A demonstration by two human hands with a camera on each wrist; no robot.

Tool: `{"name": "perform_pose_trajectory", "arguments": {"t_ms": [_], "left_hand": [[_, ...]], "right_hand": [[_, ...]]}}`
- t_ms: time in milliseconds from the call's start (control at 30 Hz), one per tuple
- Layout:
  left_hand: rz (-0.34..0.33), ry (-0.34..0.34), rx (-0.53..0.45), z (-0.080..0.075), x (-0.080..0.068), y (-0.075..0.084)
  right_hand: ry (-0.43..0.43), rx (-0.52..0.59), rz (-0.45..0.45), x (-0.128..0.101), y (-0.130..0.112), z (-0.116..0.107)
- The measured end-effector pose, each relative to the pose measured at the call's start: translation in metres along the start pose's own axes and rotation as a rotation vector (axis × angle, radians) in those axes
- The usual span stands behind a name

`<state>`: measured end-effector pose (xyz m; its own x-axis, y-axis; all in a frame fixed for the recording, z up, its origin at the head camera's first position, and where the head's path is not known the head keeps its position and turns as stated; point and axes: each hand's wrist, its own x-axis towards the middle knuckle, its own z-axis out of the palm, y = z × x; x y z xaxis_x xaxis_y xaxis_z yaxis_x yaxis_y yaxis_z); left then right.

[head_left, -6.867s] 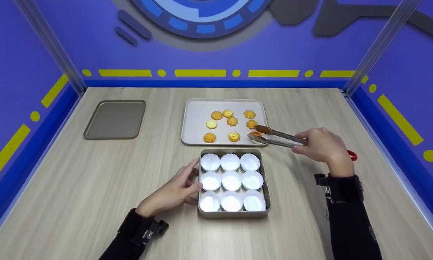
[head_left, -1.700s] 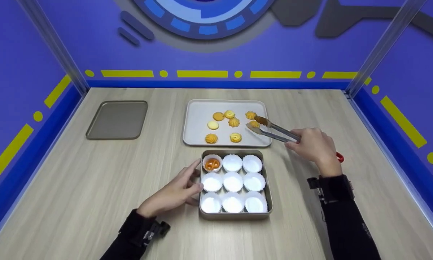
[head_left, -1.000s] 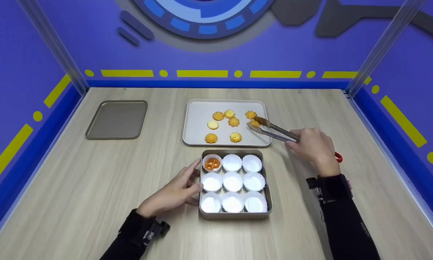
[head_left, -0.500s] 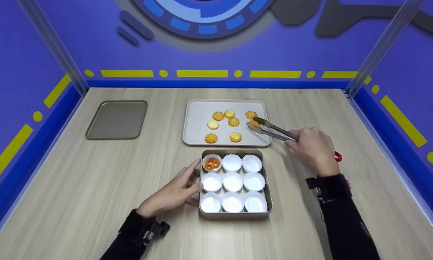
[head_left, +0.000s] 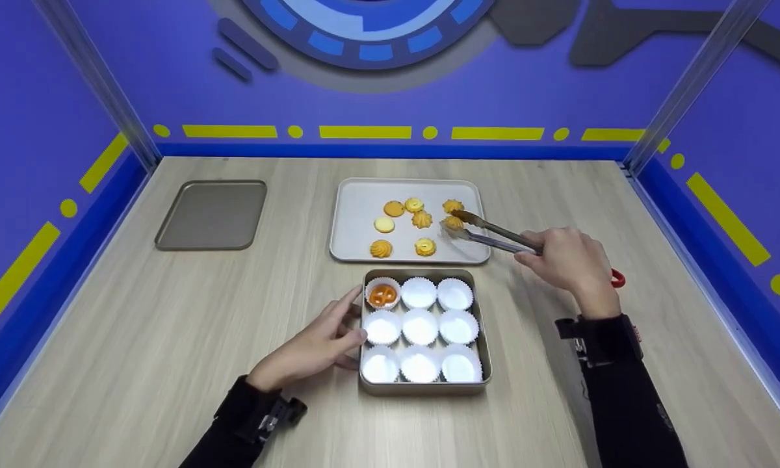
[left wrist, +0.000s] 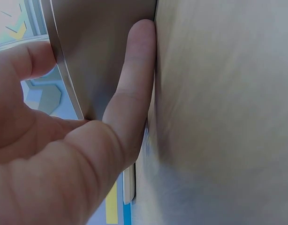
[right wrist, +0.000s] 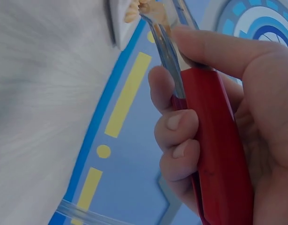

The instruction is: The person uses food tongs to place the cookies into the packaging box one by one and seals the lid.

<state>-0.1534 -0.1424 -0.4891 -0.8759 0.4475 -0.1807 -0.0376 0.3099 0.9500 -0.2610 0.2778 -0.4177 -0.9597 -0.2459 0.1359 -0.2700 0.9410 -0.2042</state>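
My right hand (head_left: 567,263) holds metal tongs (head_left: 497,229), fingers wrapped round their red handle (right wrist: 216,145) in the right wrist view. The tong tips lie on both sides of a ridged golden cookie (head_left: 454,222) at the right of the white tray (head_left: 351,195); whether they grip it firmly is hard to tell. My left hand (head_left: 315,341) rests against the left side of a square tin (head_left: 422,390). In the left wrist view a straight finger (left wrist: 137,65) lies along its wall. White paper cups (head_left: 420,327) line the tin; its far left cup bears a pretzel-shaped cookie (head_left: 382,296).
Several other cookies lie about the white tray, among them a pale round one (head_left: 384,225) and a swirled one (head_left: 381,248). A flat grey-brown lid or tray (head_left: 211,214) is at the table's far left. Blue panels (head_left: 390,110) enclose the table.
The pretzel-shaped cookie has passed from the white tray into the tin's far left cup. Just now the tong tips have drawn closer together round the ridged cookie. The left hand has stayed put.
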Motion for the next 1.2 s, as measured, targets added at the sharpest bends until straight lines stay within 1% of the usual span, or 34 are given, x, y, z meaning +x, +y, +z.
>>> {"name": "perform_pose_trajectory", "arguments": {"t_ms": [133,233,467,567,700,867,967,1200], "left_hand": [[-0.005,-0.004,-0.019,0.0,0.0,0.0],[-0.014,-0.014,-0.059,0.001,0.0,0.0],[-0.021,-0.015,-0.053,0.001,0.0,0.002],[-0.025,-0.018,-0.066,0.001,0.0,0.002],[-0.028,-0.018,-0.093,0.001,-0.001,0.001],[-0.024,-0.012,-0.083,0.0,-0.001,0.001],[-0.022,-0.008,-0.063,0.0,-0.001,0.001],[-0.018,0.002,-0.012,0.0,0.0,0.0]], "right_hand": [[-0.011,0.03,-0.018,-0.007,-0.005,-0.015],[-0.02,0.06,-0.027,-0.014,-0.01,-0.029],[-0.046,0.131,-0.077,-0.033,-0.02,-0.058],[-0.079,0.156,-0.088,-0.04,-0.025,-0.066],[-0.141,0.187,-0.114,-0.046,-0.033,-0.069],[-0.207,0.206,-0.186,-0.046,-0.038,-0.068],[-0.235,0.196,-0.212,-0.045,-0.038,-0.066],[-0.271,0.128,-0.211,-0.042,-0.042,-0.059]]}}
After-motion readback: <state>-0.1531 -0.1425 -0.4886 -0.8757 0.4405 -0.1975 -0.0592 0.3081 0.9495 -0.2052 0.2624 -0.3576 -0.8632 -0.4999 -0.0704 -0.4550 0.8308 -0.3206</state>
